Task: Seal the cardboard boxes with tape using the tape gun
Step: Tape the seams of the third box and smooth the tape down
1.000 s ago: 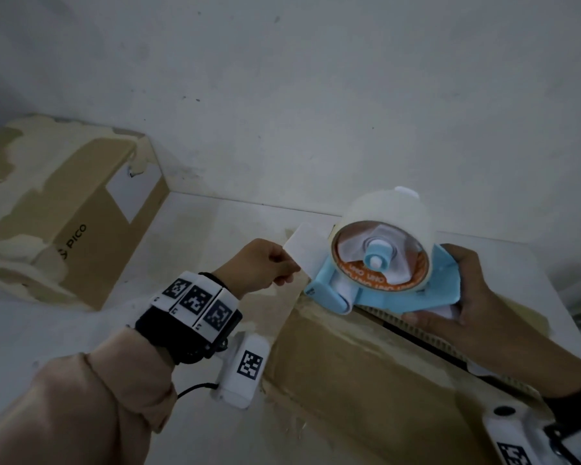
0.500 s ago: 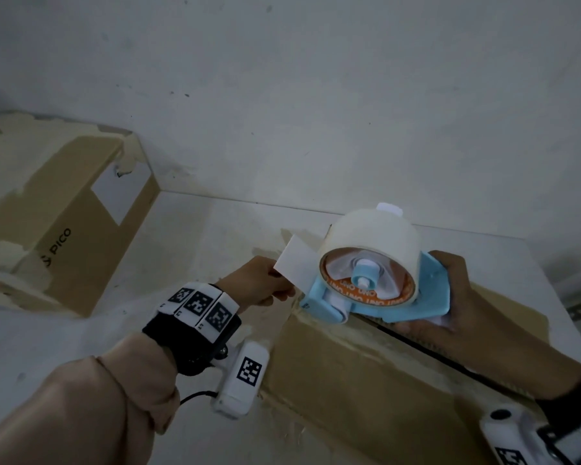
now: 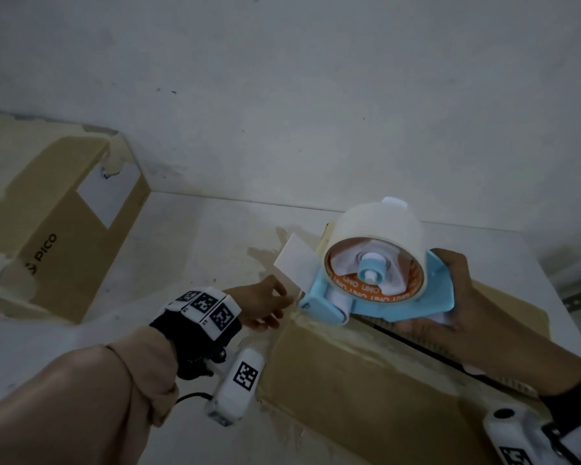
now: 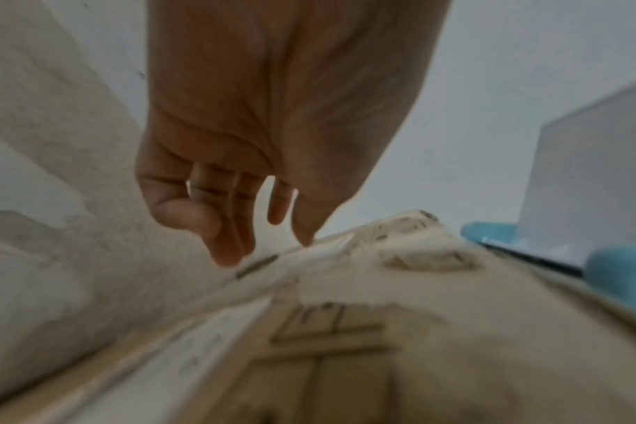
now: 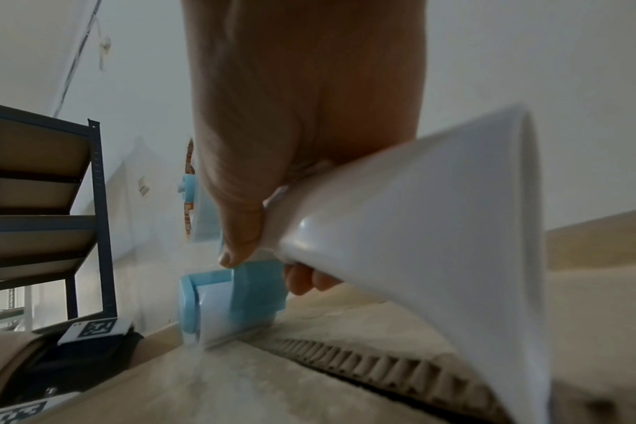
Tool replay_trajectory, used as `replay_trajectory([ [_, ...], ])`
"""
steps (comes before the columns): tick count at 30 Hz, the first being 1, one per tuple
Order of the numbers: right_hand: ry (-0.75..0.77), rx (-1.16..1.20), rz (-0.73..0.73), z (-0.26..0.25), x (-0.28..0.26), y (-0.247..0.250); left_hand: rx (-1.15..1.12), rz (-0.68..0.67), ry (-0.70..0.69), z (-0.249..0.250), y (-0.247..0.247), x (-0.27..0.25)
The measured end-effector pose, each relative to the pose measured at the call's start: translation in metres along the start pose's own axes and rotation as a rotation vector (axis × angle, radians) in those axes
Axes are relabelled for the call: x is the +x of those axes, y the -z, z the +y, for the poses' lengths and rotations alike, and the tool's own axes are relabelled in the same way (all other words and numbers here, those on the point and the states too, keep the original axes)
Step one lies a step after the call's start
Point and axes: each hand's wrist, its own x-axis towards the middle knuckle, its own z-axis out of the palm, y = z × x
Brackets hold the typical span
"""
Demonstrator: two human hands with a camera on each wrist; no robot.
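Note:
A blue tape gun (image 3: pixel 376 290) carrying a white tape roll sits with its front roller on the left end of a cardboard box (image 3: pixel 366 391), right over the dark top seam (image 3: pixel 416 344). My right hand (image 3: pixel 450 297) grips its white handle (image 5: pixel 418 229); the blue roller (image 5: pixel 218 304) touches the box top. My left hand (image 3: pixel 275 310) hovers at the box's end edge with relaxed fingers and holds nothing. In the left wrist view the thumb tip of that hand (image 4: pixel 258 229) meets the box edge (image 4: pixel 345 344). The gun's white flap (image 3: pixel 296 260) stands free above the left hand.
A second cardboard box (image 3: pixel 64 229), printed PICO and patched with tape, stands at the back left on the white table (image 3: pixel 198 236). A white wall rises right behind the table. A dark metal shelf rack (image 5: pixel 55 200) appears in the right wrist view.
My left hand has let go of the white flap at the gun's front and dropped to the box's end edge. The tape gun has come down onto the box end.

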Motion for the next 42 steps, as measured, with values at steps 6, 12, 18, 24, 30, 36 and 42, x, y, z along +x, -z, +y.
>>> replay_trajectory([
  [6, 0.044, 0.058, -0.031, -0.005, 0.0, -0.001, 0.07, 0.03, -0.312, 0.007, 0.002, -0.039],
  [12, 0.046, 0.056, -0.038, -0.008, 0.001, 0.0, -0.134, -0.166, -0.432, 0.003, -0.021, -0.052],
  [18, 0.019, 0.055, -0.061, -0.012, 0.003, 0.003, -0.164, -0.082, -0.451, 0.0, -0.034, -0.036],
  [24, 0.028, 0.054, -0.042, 0.0, 0.004, 0.005, -0.149, -0.082, -0.416, -0.001, -0.031, -0.039],
  [30, -0.019, 0.016, -0.043, 0.014, -0.001, 0.006, 0.081, -0.006, -0.432, -0.016, -0.028, -0.047],
  [36, -0.024, -0.056, -0.059, 0.006, -0.005, -0.001, 0.088, 0.224, -0.56, -0.014, -0.043, -0.056],
  [42, -0.001, -0.154, -0.072, -0.006, -0.005, -0.002, 0.06, 0.212, -0.432, -0.011, -0.042, -0.053],
])
